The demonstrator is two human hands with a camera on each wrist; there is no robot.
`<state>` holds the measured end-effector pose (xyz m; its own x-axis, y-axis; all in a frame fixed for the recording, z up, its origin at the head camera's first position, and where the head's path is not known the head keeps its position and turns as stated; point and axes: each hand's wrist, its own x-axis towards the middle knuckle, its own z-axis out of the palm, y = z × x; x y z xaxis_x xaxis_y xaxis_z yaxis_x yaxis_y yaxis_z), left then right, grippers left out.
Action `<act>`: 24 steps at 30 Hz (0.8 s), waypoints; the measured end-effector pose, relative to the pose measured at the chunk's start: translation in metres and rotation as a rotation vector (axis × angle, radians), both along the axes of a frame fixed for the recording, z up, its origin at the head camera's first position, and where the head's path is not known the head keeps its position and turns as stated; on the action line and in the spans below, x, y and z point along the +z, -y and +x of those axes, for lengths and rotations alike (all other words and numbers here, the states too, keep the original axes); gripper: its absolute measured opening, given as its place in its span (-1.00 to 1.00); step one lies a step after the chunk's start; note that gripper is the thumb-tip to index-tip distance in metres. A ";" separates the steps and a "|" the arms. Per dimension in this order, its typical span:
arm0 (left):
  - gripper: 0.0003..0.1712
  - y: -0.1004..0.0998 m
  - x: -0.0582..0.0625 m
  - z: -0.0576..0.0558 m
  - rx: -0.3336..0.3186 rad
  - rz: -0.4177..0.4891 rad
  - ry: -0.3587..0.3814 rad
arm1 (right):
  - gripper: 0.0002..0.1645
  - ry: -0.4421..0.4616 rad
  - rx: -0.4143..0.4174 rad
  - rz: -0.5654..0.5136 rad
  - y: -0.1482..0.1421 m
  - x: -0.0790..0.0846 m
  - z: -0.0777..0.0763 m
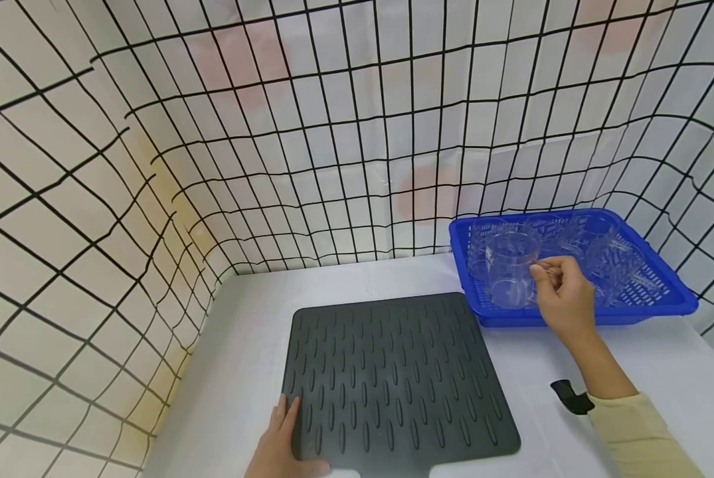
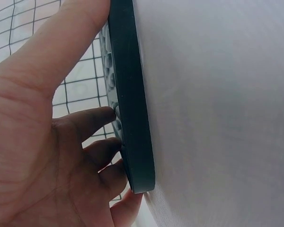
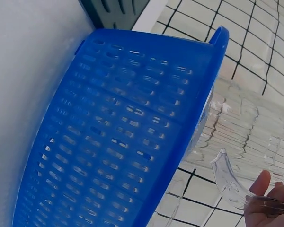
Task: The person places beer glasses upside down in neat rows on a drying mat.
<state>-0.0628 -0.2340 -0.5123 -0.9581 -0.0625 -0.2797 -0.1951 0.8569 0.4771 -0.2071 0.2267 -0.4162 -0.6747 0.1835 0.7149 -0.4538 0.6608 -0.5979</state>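
Note:
My right hand (image 1: 566, 299) pinches the handle of a clear mug (image 1: 511, 265), which is upright over the left part of a blue plastic basket (image 1: 584, 320). In the right wrist view the mug's handle (image 3: 229, 184) shows at my fingers, with its body beyond the basket rim. Several more clear glass vessels (image 1: 616, 262) lie in the basket. My left hand (image 1: 281, 446) rests at the near left corner of a dark grey ridged mat (image 1: 392, 378). Close up, its fingers (image 2: 92, 120) touch the mat's ridged face and edge, the thumb lying along another side.
Black wire mesh (image 1: 339, 146) encloses the white table (image 1: 243, 358) at the back and sides, with a pale cloth behind it. The basket stands at the mat's far right corner, close to the mesh. A black strap (image 1: 572, 397) hangs by my right sleeve.

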 end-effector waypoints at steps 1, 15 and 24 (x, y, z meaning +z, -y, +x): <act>0.47 0.000 0.000 0.000 0.001 -0.001 0.002 | -0.78 0.005 -0.003 -0.003 0.000 0.001 0.001; 0.47 -0.001 0.002 0.000 0.002 -0.010 0.003 | -0.79 0.020 0.040 -0.006 0.004 0.006 0.009; 0.48 -0.001 -0.001 0.000 0.005 -0.010 -0.005 | -0.80 0.020 0.104 -0.060 0.008 0.012 0.014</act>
